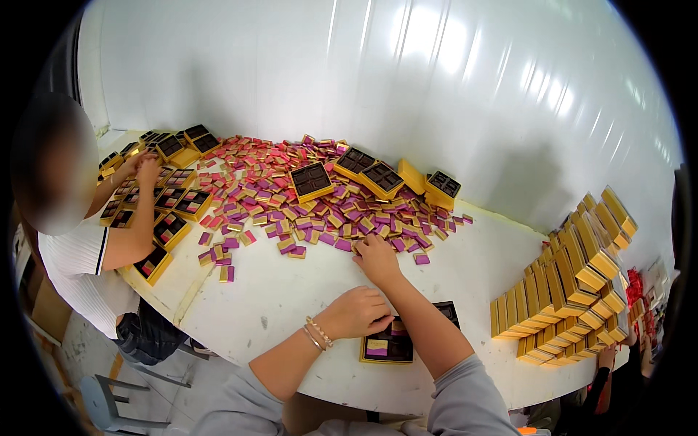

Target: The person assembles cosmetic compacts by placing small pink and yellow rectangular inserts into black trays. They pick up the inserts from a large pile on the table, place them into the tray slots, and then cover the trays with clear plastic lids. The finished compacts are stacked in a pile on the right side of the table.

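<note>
A gold-edged box [371,357] with a dark compartmented insert lies before me, a few small wrapped sweets inside. My left hand [356,314], with bracelets at its wrist, is over the box's upper left, its fingers curled; whatever they may hold is hidden. Farther out, my right hand [376,259] rests at the near edge of a heap of purple-and-gold wrapped sweets [342,218]. Its fingers are bent down among them, and I cannot make out what is in their grip. Partly behind my right forearm lies another dark-insert box [445,311].
Tall stacks of gold boxes [560,291] stand at the right. Several dark-insert boxes [311,180] sit on the heap, red sweets [251,156] behind. At the left a person [80,240] works over filled boxes [171,229]. A white wall [349,73] backs the table.
</note>
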A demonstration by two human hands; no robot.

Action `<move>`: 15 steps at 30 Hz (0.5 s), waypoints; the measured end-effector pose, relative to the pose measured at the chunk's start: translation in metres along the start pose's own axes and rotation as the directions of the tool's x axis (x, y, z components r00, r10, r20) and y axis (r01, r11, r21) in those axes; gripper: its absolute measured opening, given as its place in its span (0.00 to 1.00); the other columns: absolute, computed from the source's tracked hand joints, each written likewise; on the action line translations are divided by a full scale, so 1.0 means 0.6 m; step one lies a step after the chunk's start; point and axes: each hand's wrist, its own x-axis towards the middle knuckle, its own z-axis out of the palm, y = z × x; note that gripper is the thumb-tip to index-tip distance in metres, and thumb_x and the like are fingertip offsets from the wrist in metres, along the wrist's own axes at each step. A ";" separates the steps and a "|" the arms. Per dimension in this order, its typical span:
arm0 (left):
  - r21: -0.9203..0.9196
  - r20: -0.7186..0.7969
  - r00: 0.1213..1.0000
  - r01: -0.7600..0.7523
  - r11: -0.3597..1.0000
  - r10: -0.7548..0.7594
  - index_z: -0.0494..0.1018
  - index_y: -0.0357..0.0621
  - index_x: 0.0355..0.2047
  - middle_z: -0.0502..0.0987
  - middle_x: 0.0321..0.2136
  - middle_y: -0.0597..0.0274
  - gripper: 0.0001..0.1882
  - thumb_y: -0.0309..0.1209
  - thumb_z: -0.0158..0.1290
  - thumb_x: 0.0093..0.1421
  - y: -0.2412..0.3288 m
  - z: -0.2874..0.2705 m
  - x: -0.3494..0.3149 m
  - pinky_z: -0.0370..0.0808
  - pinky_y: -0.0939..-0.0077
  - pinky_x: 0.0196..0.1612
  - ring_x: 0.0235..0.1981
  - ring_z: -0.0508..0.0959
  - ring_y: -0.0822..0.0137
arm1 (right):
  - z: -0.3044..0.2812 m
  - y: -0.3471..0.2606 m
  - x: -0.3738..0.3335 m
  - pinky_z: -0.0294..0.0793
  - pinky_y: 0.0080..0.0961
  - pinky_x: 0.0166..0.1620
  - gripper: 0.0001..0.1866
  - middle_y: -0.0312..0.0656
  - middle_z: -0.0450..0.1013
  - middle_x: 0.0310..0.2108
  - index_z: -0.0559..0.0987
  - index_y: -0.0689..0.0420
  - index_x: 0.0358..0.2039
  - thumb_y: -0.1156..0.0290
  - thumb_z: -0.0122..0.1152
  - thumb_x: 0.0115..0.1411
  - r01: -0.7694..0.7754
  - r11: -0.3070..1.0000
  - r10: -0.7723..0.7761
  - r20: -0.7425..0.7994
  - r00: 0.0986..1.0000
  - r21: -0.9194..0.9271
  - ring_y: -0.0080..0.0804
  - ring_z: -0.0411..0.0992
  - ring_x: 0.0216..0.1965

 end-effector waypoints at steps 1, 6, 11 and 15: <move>0.002 -0.003 1.000 -0.008 1.000 0.008 0.72 0.44 0.20 0.73 0.20 0.64 0.10 0.29 0.61 0.54 -0.002 0.002 -0.001 0.73 0.68 0.33 0.25 0.74 0.62 | 0.004 0.006 -0.001 0.73 0.38 0.47 0.16 0.44 0.75 0.38 0.81 0.58 0.38 0.65 0.72 0.51 0.014 1.000 -0.014 -0.016 1.000 0.002 0.44 0.72 0.44; 0.016 0.022 1.000 0.000 1.000 0.000 0.73 0.44 0.21 0.73 0.20 0.63 0.09 0.29 0.61 0.55 -0.005 0.008 -0.006 0.73 0.68 0.33 0.26 0.74 0.62 | -0.013 0.019 -0.011 0.75 0.39 0.42 0.10 0.45 0.77 0.30 0.81 0.59 0.36 0.70 0.67 0.54 -0.052 0.996 0.057 -0.065 0.996 0.078 0.45 0.75 0.39; 0.036 0.031 0.998 0.055 0.998 -0.056 0.75 0.45 0.22 0.74 0.20 0.64 0.07 0.30 0.61 0.55 -0.010 0.003 -0.009 0.73 0.67 0.33 0.26 0.75 0.61 | -0.099 0.011 -0.057 0.76 0.32 0.35 0.08 0.43 0.79 0.29 0.79 0.63 0.35 0.71 0.64 0.60 -0.243 0.824 0.321 -0.069 0.944 0.512 0.34 0.77 0.33; 0.007 0.046 0.996 0.075 0.997 -0.076 0.76 0.45 0.22 0.73 0.19 0.63 0.07 0.30 0.61 0.55 -0.006 0.009 -0.007 0.73 0.66 0.33 0.26 0.75 0.61 | -0.191 0.023 -0.143 0.76 0.21 0.35 0.07 0.37 0.79 0.32 0.77 0.62 0.37 0.72 0.62 0.66 -0.420 0.215 0.459 0.288 0.840 0.882 0.19 0.75 0.31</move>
